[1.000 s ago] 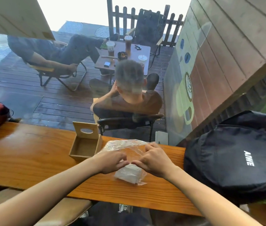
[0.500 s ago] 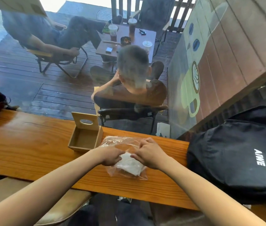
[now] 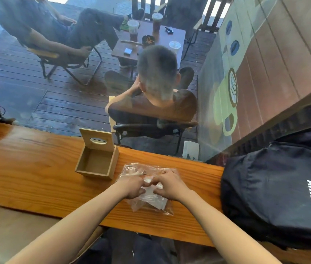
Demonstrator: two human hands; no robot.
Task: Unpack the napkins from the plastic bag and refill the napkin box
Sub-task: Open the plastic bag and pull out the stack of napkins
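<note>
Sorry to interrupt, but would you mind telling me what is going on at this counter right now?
A person seated at the wooden counter is working on a clear plastic bag with a stack of white napkins still inside. The left hand and right hand both pinch the plastic over the napkins. The wooden napkin box stands just left of the bag, lid raised and empty. A black backpack lies to the right.

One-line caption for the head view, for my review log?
Both hands, left and right, pinch the plastic bag of napkins beside the open, empty box.
</note>
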